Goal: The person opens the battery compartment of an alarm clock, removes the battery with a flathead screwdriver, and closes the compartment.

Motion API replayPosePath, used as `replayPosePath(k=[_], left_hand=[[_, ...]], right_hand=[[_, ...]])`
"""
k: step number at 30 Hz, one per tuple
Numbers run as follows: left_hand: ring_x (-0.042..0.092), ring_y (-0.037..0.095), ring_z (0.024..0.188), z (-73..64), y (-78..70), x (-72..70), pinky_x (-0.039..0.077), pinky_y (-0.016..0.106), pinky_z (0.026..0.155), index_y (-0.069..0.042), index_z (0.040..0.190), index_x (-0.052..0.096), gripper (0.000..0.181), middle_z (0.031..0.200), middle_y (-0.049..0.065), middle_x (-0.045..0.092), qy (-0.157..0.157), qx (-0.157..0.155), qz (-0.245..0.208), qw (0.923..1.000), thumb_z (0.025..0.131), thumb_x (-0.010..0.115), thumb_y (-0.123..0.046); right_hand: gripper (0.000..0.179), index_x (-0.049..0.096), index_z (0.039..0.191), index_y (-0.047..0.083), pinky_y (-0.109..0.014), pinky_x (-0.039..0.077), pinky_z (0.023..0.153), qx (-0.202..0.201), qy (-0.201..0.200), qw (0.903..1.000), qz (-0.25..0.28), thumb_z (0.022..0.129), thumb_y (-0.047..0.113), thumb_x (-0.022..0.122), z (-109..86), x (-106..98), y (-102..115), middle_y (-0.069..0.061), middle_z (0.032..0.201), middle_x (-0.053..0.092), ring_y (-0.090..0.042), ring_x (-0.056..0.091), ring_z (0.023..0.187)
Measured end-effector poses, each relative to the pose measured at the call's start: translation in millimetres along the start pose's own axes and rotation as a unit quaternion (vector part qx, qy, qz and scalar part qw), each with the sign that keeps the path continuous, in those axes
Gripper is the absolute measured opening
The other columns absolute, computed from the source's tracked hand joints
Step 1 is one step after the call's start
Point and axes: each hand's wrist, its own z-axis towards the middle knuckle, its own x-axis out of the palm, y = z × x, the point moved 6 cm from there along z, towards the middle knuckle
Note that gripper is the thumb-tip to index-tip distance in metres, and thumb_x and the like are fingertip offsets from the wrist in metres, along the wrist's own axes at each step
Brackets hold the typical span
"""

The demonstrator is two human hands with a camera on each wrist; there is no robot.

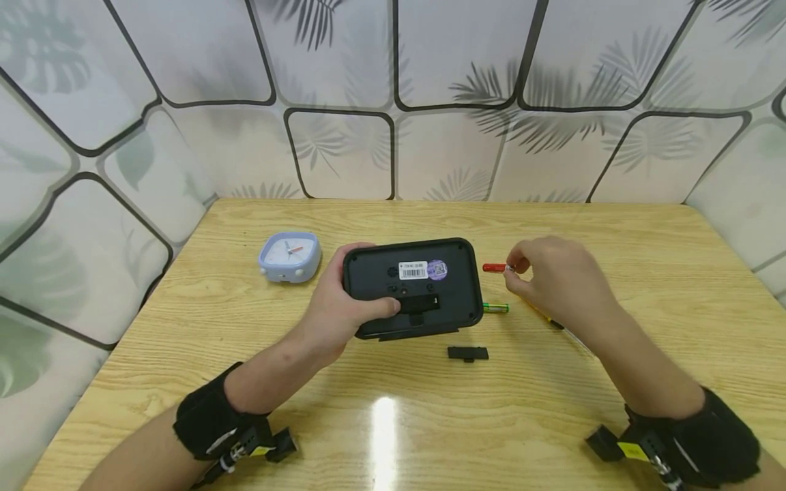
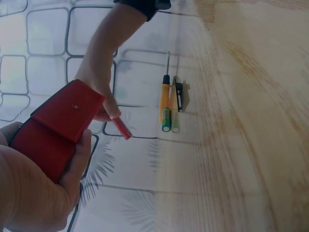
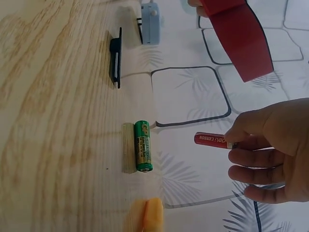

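Note:
My left hand grips a flat rectangular device, its black back facing up with a barcode label and a purple sticker. The thumb lies by the dark battery slot. Its red other side shows in the left wrist view. Between thumb and finger, my right hand pinches the end of a red battery, held off the table right of the device. A green battery lies on the table, partly behind the device in the head view. The small black battery cover lies just in front of the device.
A pale blue alarm clock stands at the back left. Under the right hand lies a screwdriver with a yellow handle, its shaft pointing front right. Patterned cloth panels border the wooden table at the back and sides.

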Motion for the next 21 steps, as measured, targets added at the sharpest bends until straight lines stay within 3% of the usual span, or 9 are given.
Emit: replayPosePath(k=[3,8,21], left_hand=[[0.065,0.021,0.106,-0.4,-0.6,0.3,0.06,0.037,0.082,-0.015,0.144,0.035,0.084,0.132,0.017,0.051,0.005,0.003,-0.001,1.0,0.074,0.068,0.017],[0.065,0.022,0.106,-0.7,-0.8,0.5,0.06,0.037,0.082,-0.015,0.143,0.035,0.083,0.132,0.017,0.051,0.006,0.001,-0.004,1.0,0.074,0.068,0.017],[0.065,0.022,0.106,-0.5,-0.6,0.6,0.06,0.036,0.082,-0.015,0.144,0.035,0.084,0.132,0.017,0.051,0.005,0.0,-0.004,1.0,0.074,0.069,0.018]], right_hand=[[0.011,0.073,0.09,0.007,-0.044,0.054,0.067,0.015,0.039,0.9991,-0.001,0.085,0.016,0.07,1.0,7,-3,-0.006,0.084,0.072,-0.025,0.065,0.079],[0.011,0.072,0.091,0.005,-0.044,0.055,0.069,0.015,0.07,0.9974,-0.012,0.085,0.015,0.071,3.4,15,-6,-0.006,0.084,0.071,-0.024,0.065,0.077],[0.008,0.071,0.087,0.007,-0.042,0.053,0.065,0.024,0.093,0.9953,-0.012,0.085,0.015,0.071,5.3,31,-16,-0.005,0.081,0.068,-0.022,0.061,0.073]])
